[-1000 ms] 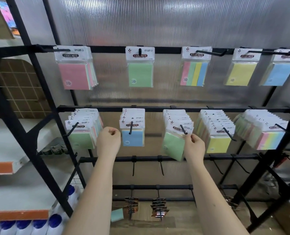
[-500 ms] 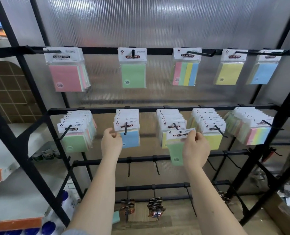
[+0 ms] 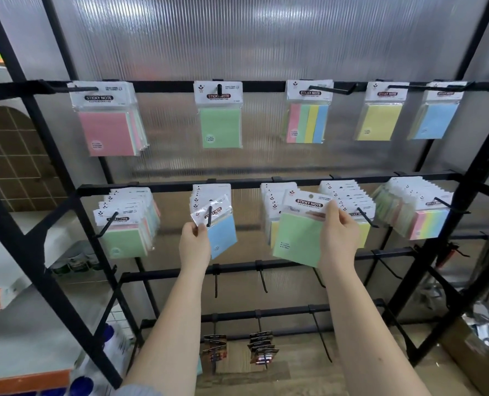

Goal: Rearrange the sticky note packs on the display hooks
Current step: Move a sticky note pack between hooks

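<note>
A black rack carries two rows of sticky note packs on hooks. My right hand (image 3: 339, 238) grips a green pack (image 3: 299, 237) by its right edge, free of any hook, in front of the third stack (image 3: 272, 207) of the middle row. My left hand (image 3: 194, 243) pinches the left corner of a blue pack (image 3: 222, 234), which hangs tilted at the tip of the second hook (image 3: 209, 217). Single packs hang along the top row: pink (image 3: 107, 132), green (image 3: 220, 125), striped (image 3: 307, 122), yellow (image 3: 380, 121) and blue (image 3: 437, 120).
The middle row also holds a green-fronted stack (image 3: 124, 241) at the left, a yellow stack (image 3: 352, 205) and a striped stack (image 3: 417, 221) at the right. Bare hooks (image 3: 262, 277) line the bar below. Dark packs (image 3: 262, 348) hang lowest. A cardboard box (image 3: 477, 352) sits bottom right.
My right hand has pulled the green pack off the third middle hook and raised it. My left hand has slid the blue pack forward to its hook's tip, tilting it.
</note>
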`<state>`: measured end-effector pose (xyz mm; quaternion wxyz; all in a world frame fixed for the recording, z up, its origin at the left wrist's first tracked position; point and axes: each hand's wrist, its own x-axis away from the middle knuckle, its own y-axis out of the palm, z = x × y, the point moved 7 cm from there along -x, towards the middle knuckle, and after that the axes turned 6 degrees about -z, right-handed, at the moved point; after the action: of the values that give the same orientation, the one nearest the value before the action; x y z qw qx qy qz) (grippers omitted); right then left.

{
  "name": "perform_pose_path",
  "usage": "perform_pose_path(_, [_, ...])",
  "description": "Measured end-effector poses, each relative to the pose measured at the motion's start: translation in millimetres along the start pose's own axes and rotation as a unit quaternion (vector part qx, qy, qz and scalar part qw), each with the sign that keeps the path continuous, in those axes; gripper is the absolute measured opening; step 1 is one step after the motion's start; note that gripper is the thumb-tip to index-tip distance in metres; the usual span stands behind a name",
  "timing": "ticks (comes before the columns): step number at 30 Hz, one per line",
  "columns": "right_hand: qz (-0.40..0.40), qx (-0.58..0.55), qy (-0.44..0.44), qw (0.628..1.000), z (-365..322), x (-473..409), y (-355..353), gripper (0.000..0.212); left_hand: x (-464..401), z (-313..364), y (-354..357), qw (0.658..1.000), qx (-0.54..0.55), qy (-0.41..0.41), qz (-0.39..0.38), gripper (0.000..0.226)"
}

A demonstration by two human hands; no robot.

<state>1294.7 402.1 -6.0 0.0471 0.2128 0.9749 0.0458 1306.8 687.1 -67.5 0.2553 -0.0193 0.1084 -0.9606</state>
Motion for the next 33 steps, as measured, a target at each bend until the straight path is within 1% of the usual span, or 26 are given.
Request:
perform_pose_path(3, [-0.004,0.002,-0.036,0.999,-8.1,1.1,-1.5,0.042,2.7,3.9,-1.0,1.0,-0.008,0.015,0.003,0.017])
perform_pose_path(7, [-0.006,0.009,-0.057,0.998,-15.3,3.9,-3.0,0.05,6.4,5.6,-9.8,0.999,-0.011,0.039,0.017,0.015])
perform_pose_path(12, [-0.001,0.012,-0.08,0.997,-26.3,10.0,1.2,0.053,10.6,16.3,-23.8,0.994,-0.028,0.099,0.039,0.018])
perform_pose_path(14, [-0.009,0.016,-0.086,0.996,-30.2,11.8,4.0,0.054,12.4,20.8,-30.4,0.991,-0.05,0.119,0.043,0.021])
perform_pose_path(16, [-0.016,0.02,-0.093,0.995,-33.4,12.8,5.9,0.055,12.0,24.4,-36.5,0.988,-0.081,0.13,0.031,0.022])
perform_pose_path(22, [-0.024,0.01,-0.107,0.994,-45.3,19.6,12.6,0.051,8.5,38.3,-52.1,0.979,-0.113,0.159,-0.052,0.025])
perform_pose_path(25, [-0.034,-0.007,-0.122,0.992,-53.4,26.0,17.5,0.05,7.6,47.1,-59.6,0.975,-0.105,0.181,-0.076,0.028])
perform_pose_path(26, [-0.034,-0.007,-0.13,0.991,-56.5,28.2,19.1,0.048,6.7,49.1,-62.8,0.975,-0.103,0.181,-0.078,0.029])
perform_pose_path(29, [-0.029,0.007,-0.159,0.987,-67.7,36.6,25.8,0.034,3.0,51.4,-73.4,0.977,-0.105,0.171,-0.077,0.031])
perform_pose_path(31, [-0.027,0.025,-0.181,0.983,-73.9,41.6,31.6,0.032,0.7,53.2,-81.1,0.978,-0.107,0.17,-0.061,0.032])
perform_pose_path(33, [-0.024,0.038,-0.2,0.979,-78.7,46.0,37.1,0.037,-1.4,56.1,-90.8,0.98,-0.095,0.174,-0.032,0.032])
